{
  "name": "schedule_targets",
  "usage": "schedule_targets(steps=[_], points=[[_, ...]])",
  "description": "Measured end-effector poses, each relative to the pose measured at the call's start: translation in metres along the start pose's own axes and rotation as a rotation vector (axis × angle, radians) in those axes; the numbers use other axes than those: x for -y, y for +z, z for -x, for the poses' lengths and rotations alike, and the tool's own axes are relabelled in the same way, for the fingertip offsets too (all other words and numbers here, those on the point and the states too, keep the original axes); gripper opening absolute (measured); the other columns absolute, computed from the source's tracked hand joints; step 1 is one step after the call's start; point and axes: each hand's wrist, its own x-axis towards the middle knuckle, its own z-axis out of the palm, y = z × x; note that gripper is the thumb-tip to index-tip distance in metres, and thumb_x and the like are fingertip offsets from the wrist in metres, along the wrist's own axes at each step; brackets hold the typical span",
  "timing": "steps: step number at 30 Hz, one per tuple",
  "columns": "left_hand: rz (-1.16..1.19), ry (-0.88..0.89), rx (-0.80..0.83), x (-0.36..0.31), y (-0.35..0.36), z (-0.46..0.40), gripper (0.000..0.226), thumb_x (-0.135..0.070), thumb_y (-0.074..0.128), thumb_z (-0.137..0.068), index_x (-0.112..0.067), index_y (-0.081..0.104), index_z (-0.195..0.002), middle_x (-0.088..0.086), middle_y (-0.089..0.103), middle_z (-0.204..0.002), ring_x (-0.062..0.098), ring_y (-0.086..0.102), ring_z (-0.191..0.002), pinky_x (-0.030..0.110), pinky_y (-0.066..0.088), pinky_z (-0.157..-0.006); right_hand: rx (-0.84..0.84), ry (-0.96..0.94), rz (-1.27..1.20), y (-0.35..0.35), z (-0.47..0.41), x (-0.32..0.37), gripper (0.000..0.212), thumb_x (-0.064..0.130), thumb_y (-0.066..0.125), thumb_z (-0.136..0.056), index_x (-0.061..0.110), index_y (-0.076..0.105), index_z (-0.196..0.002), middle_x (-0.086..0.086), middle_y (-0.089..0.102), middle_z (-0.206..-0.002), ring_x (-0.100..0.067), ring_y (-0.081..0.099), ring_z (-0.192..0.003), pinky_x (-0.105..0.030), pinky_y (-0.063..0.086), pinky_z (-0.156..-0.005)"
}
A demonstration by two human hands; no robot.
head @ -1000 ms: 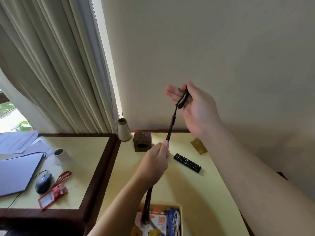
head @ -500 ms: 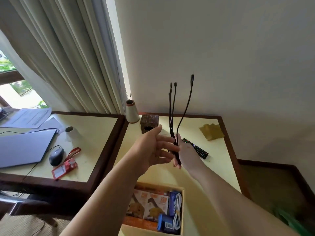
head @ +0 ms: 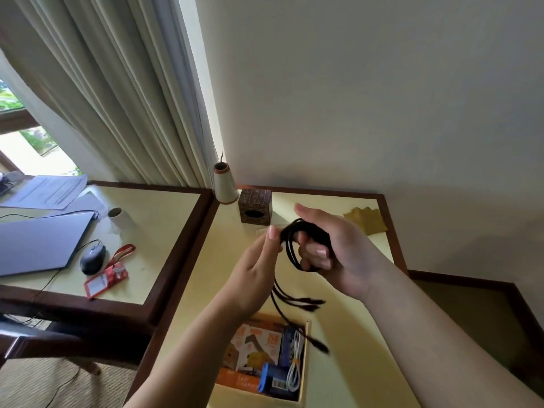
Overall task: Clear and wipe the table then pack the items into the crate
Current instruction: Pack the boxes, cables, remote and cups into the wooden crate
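Cable (head: pixel 291 245) in black loops stands roughly upright in the air above the table (head: pixel 188 278), its loose ends trailing down and right toward the crate (head: pixel 303 363), plug tips blurred. Right hand (head: pixel 338 248) is curled around the loops, fingers (head: pixel 318 254) threaded through the coil. Left hand (head: pixel 256 275) pinches the coil's left side between thumb and fingertips, nearly closed. Crate sits at the table's near edge, holding orange boxes, a blue item and a white cable. Yellow cloth (head: pixel 366 220) lies at the far right corner; a wooden block (head: pixel 254 206) and cone (head: pixel 224 184) stand by the wall. Curtain (head: pixel 117 92) hangs left.
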Motion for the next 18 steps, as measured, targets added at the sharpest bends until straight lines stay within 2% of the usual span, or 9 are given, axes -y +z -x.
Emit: schedule_targets(steps=[3,4,6,8,10,11,13,15,18], points=[[0.025,0.009,-0.085,0.002,0.004,0.005,0.052,-0.055,0.037,-0.108,-0.012,0.065,-0.118,0.014,0.069,-0.11,0.033,0.066,-0.109,0.058,0.05,-0.102,0.073,0.0,-0.174,0.002,-0.002,0.001,0.039,0.039,0.066,-0.097,0.009,0.06,-0.074,-0.006,0.041,-0.057,-0.019,0.037,-0.053,-0.032,0.047,-0.068],[0.05,-0.001,-0.121,0.002,0.005,0.006,0.047,-0.053,0.042,-0.108,-0.012,0.065,-0.116,0.016,0.068,-0.108,0.036,0.066,-0.106,0.061,0.051,-0.099,0.076,0.001,-0.218,0.005,-0.004,0.0,0.037,0.038,0.065,-0.098,0.008,0.059,-0.077,-0.006,0.043,-0.059,-0.018,0.039,-0.055,-0.033,0.049,-0.071],[0.09,-0.057,-0.206,0.002,0.006,0.008,0.037,-0.044,0.046,-0.109,-0.012,0.065,-0.113,0.012,0.07,-0.104,0.03,0.068,-0.102,0.053,0.056,-0.096,0.028,0.014,-0.255,0.011,-0.012,-0.008,0.035,0.036,0.063,-0.1,0.007,0.061,-0.08,-0.008,0.048,-0.064,-0.018,0.047,-0.058,-0.037,0.052,-0.077],[0.087,-0.112,-0.274,0.007,0.003,0.012,0.03,-0.04,0.047,-0.109,-0.017,0.066,-0.11,0.001,0.072,-0.098,0.02,0.07,-0.098,0.045,0.059,-0.094,-0.067,0.017,-0.205,0.018,-0.022,-0.023,0.038,0.037,0.06,-0.102,0.009,0.07,-0.08,-0.009,0.058,-0.073,-0.019,0.062,-0.069,-0.041,0.057,-0.079],[0.076,-0.173,-0.307,0.017,-0.004,0.017,0.031,-0.044,0.047,-0.108,-0.02,0.066,-0.108,-0.004,0.072,-0.093,0.015,0.07,-0.092,0.041,0.058,-0.092,-0.148,-0.031,0.023,0.024,-0.032,-0.042,0.041,0.046,0.056,-0.102,0.022,0.078,-0.078,-0.002,0.069,-0.079,-0.023,0.069,-0.086,-0.044,0.06,-0.085],[0.085,-0.205,-0.323,0.024,-0.009,0.02,0.033,-0.045,0.046,-0.108,-0.019,0.065,-0.106,-0.004,0.069,-0.088,0.012,0.068,-0.086,0.038,0.057,-0.087,-0.174,-0.073,0.225,0.027,-0.036,-0.051,0.046,0.051,0.051,-0.103,0.023,0.076,-0.077,0.002,0.069,-0.077,-0.021,0.068,-0.087,-0.039,0.059,-0.085],[0.093,-0.272,-0.353,0.04,-0.018,0.025,0.037,-0.046,0.044,-0.108,-0.013,0.061,-0.102,-0.001,0.06,-0.082,0.01,0.056,-0.072,0.034,0.05,-0.075,-0.202,-0.159,0.575,0.034,-0.043,-0.07,0.053,0.053,0.041,-0.106,0.018,0.069,-0.078,0.003,0.068,-0.075,-0.011,0.064,-0.077,-0.021,0.051,-0.071],[0.056,-0.343,-0.359,0.059,-0.029,0.031,0.039,-0.047,0.043,-0.109,-0.012,0.058,-0.101,0.001,0.053,-0.081,0.011,0.049,-0.067,0.032,0.045,-0.067,-0.191,-0.188,0.704,0.04,-0.051,-0.092,0.054,0.051,0.037,-0.107,0.019,0.068,-0.077,0.002,0.068,-0.074,-0.004,0.062,-0.068,-0.014,0.043,-0.06],[0.064,-0.436,-0.335,0.089,-0.043,0.043,0.037,-0.051,0.045,-0.107,-0.017,0.058,-0.103,0.008,0.063,-0.089,0.023,0.064,-0.075,0.049,0.056,-0.073,-0.132,-0.088,0.75,0.051,-0.06,-0.13,0.047,0.051,0.034,-0.108,0.026,0.069,-0.091,0.007,0.072,-0.087,0.001,0.064,-0.076,-0.011,0.042,-0.063]])
